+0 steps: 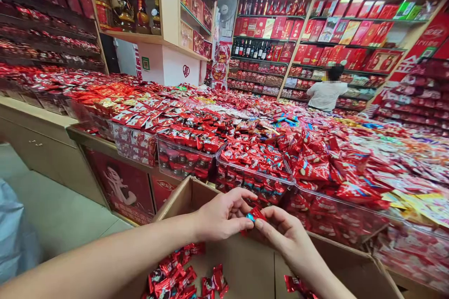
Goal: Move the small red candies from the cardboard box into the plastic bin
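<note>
A small red wrapped sweet with a blue patch is held between both hands, above an open cardboard box. My left hand comes in from the lower left, its fingers curled and its thumb tip at the sweet's left side. From the right, my right hand pinches the sweet between thumb and forefinger. Loose red wrapped sweets lie in the box below my left forearm, and a few more lie below my right wrist.
Clear bins of red packets stand in rows just beyond the box. A person in a white top is at the far shelves. A pale blue bag sits at the left edge.
</note>
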A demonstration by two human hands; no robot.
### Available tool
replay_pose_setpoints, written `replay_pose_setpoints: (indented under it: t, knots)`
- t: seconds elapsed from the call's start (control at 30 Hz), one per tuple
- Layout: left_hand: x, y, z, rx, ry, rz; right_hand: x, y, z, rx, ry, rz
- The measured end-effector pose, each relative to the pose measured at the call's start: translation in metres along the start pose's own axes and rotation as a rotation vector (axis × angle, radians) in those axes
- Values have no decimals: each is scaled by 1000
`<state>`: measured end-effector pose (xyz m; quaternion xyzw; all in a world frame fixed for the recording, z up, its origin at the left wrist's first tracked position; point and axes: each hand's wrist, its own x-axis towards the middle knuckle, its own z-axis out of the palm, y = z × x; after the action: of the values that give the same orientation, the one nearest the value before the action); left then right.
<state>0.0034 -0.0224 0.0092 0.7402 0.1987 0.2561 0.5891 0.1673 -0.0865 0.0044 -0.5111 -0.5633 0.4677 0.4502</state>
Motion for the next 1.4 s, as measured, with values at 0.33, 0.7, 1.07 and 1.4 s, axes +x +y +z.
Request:
replay_pose_setpoints:
  t: [0.33,0.7,1.07,1.4]
  knots:
    - [1,5,-4,-141,18,-12,7,-16,-3,89,88,67]
    - [-3,0,-10,354,-26,69,5,-6,-3,-214,8,-78]
    - [-3,-3,-13,675,-124,87,70,-89,-35,-900,252,-533]
    - [-5,-4,-16,749,-167,78,105,-77,-22,-1167,-4,-439]
